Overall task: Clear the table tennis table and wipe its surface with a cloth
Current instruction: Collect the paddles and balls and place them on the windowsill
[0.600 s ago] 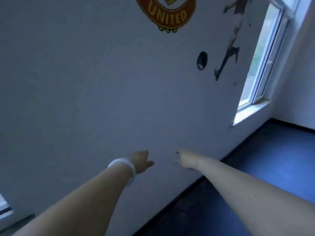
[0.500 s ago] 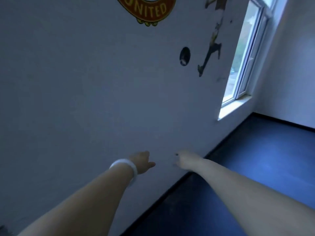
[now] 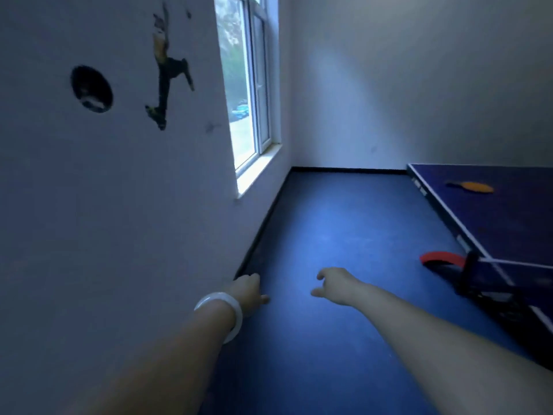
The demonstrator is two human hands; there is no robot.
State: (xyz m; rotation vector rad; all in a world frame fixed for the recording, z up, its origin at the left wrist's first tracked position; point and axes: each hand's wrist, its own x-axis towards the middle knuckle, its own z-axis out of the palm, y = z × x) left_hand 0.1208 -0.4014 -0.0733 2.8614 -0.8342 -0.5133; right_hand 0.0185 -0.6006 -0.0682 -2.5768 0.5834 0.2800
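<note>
A: While both arms reach out ahead, what do the hands hold?

B: Nothing. Left hand [image 3: 247, 290], with a white bangle [image 3: 221, 313] on the wrist, hangs over the floor [image 3: 314, 235] close by the wall [image 3: 104, 205], fingers loosely curled, its grip slack and empty. Right hand [image 3: 333, 284] is beside it, a gap between them, palm down, fingers relaxed and spread a little, grip apart, empty too.

A: And the desk?

B: Off to the right, well apart from both hands. Only its near corner and left edge [image 3: 478, 235] show. A net post [image 3: 468, 274] is clamped at the edge, and something red [image 3: 443, 256] curves below it; I cannot tell what.

A: Anything on top?

B: One orange paddle [image 3: 472, 187] lies flat on the far half, near the end. No cloth is in view.

A: So how far along?

B: By my reckoning, barely begun. The paddle is not yet cleared, and wiping is all to come. A cloth would need finding first.

A: Beyond that?

B: A window [image 3: 251, 94] in the left wall, and wall stickers [image 3: 167, 73].
</note>
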